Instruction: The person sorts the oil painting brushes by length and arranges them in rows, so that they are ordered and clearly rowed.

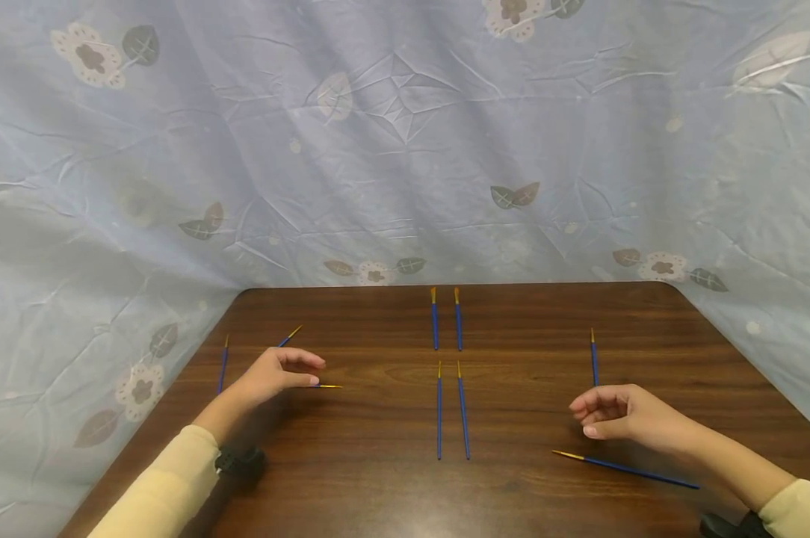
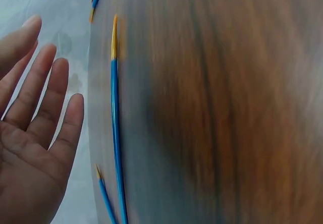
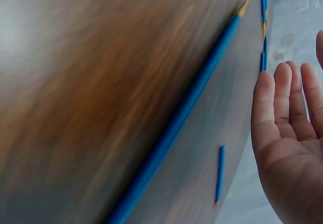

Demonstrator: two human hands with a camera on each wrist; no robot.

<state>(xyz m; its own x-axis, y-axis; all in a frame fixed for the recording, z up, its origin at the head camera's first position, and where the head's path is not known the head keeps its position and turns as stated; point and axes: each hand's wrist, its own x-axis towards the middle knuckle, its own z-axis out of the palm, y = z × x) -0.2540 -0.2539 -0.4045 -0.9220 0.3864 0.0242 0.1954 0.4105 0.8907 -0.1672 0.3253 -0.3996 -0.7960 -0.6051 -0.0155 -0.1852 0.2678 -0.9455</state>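
Observation:
My left hand [image 1: 273,377] hovers over the table's left side, fingers relaxed and holding nothing. Partly hidden beneath it lies a blue paintbrush [image 1: 329,386] with a golden tip; the left wrist view shows this brush [image 2: 115,113] apart from the palm. Behind that hand is a slanted paintbrush [image 1: 289,335], and farther left another paintbrush [image 1: 223,366]. On the right, my right hand [image 1: 630,415] hangs loosely curved with nothing in it. Nearest its underside lies a slanted paintbrush [image 1: 627,469], large in the right wrist view. An upright-pointing paintbrush [image 1: 594,359] lies just beyond its fingers.
Mid-table, two broader-tipped paintbrushes [image 1: 435,321] lie side by side near the far edge, with two fine-tipped paintbrushes [image 1: 439,418] closer in. The brown wooden table [image 1: 378,493] has rounded far corners. A floral curtain [image 1: 405,172] hangs behind and along both sides.

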